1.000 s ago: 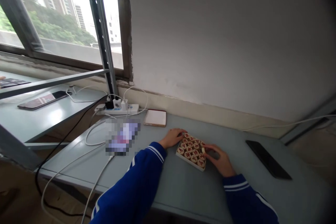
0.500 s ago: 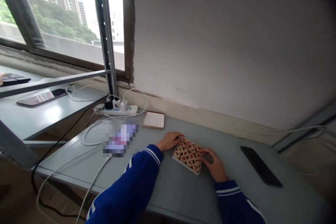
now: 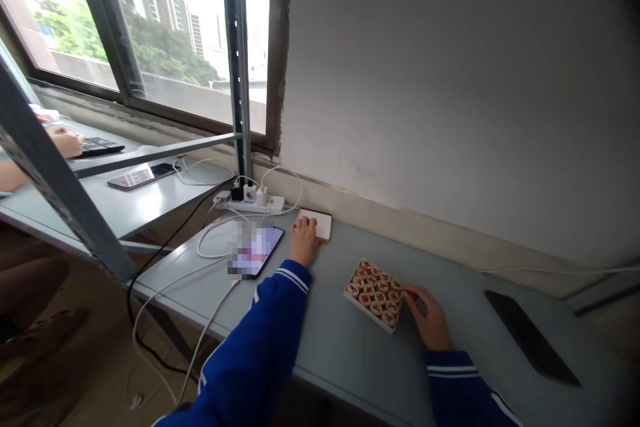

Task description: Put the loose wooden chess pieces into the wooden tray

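Observation:
A shallow white box (image 3: 371, 315) holds round xiangqi pieces (image 3: 373, 287) marked with red characters, set close together in rows. At its right side is my right hand (image 3: 429, 320), thumb and forefinger apart, fingertips touching the edge by the pieces. My left hand (image 3: 304, 243) lies over the left part of the box lid (image 3: 323, 223), which rests inside up near the wall. Its fingers are bent on the lid and the thumb is by the near edge; the fingertips are partly hidden. Both arms have blue sleeves with white stripes.
Left of the lid lies a phone (image 3: 263, 250) on a white cable. Behind it stands a power strip (image 3: 275, 203) with chargers. A dark flat object (image 3: 530, 337) lies at right. Across the metal frame, another person's hand (image 3: 65, 141) is near a keyboard (image 3: 103, 145).
My left hand has left the box of pieces and moved left and away from me to the lid. My right hand stays at the box's right side. The view has turned left.

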The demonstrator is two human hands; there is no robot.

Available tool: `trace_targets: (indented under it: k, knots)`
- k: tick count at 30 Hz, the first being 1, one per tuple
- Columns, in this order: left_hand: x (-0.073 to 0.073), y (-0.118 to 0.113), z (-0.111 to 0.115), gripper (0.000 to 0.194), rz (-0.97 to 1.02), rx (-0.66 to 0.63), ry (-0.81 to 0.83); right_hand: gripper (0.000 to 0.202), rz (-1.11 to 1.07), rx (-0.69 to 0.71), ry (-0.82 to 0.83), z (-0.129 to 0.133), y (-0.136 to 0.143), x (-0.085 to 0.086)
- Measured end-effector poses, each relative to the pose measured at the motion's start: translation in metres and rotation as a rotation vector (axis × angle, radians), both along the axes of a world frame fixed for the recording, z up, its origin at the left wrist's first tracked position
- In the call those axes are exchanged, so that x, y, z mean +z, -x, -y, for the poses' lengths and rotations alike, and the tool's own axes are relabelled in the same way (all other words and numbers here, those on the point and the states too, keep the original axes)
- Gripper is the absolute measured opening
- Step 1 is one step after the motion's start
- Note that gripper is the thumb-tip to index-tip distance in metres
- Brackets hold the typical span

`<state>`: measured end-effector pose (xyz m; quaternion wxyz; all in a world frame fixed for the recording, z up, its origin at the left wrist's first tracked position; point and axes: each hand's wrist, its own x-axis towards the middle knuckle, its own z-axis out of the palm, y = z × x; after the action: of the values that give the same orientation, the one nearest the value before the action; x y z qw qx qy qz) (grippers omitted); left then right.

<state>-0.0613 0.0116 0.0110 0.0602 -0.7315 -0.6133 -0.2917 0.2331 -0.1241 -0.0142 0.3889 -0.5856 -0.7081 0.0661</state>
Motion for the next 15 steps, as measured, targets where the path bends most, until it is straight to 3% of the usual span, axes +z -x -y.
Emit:
trace_targets:
  k: [4, 8, 12, 15]
  knots:
    - [-0.014, 0.013, -0.004, 0.023, -0.117, 0.025, 0.052, 0.029, 0.002, 0.001, 0.015, -0.001, -0.003, -0.003]
    - [-0.02, 0.006, -0.002, 0.012, -0.209, -0.095, 0.007, 0.029, 0.001, 0.003, 0.023, -0.001, -0.003, -0.004]
    - [-0.01, -0.003, 0.013, 0.012, -0.196, -0.239, 0.021, 0.029, 0.011, -0.005, 0.004, -0.001, -0.003, -0.002]
    - [0.005, -0.009, 0.038, 0.017, 0.036, -0.338, 0.011, 0.029, 0.02, -0.039, -0.063, 0.0, -0.002, 0.001]
